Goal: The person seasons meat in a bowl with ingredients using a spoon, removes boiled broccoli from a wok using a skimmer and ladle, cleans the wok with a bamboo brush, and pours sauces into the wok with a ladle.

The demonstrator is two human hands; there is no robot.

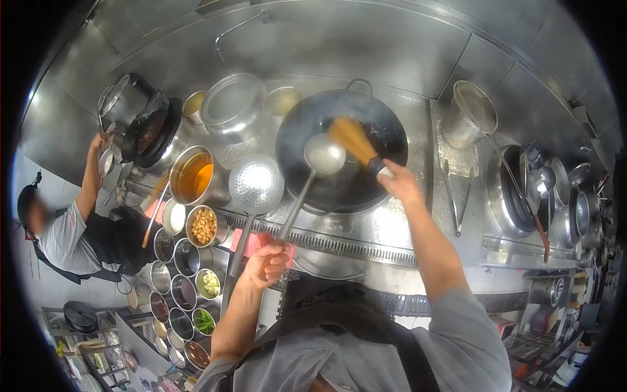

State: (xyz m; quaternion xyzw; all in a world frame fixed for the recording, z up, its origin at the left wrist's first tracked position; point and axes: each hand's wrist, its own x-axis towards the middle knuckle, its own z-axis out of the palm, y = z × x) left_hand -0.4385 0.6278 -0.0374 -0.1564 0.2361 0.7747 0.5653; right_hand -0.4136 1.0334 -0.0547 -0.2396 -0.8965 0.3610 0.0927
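Observation:
A large dark wok [307,117] sits on the steel range in front of me, with haze over it. My left hand [266,264] is closed round the handle of a ladle [324,155], whose bowl hangs over the wok. In my right hand [400,184] is a wok brush [353,140] with tan bristles and a dark grip; the bristles are blurred and lie over the wok. Whether they touch the metal I cannot tell. A perforated skimmer [256,185] lies left of the ladle, its handle passing close by my left hand. A pink cloth [243,240] shows behind that hand.
Left stand a pot of orange liquid [198,178], a bowl of nuts [202,226] and several ingredient pots. A large lidded pot [234,104] is behind. Tongs [458,196] and a strainer pot [467,117] are right. Another person [72,228] works at far left.

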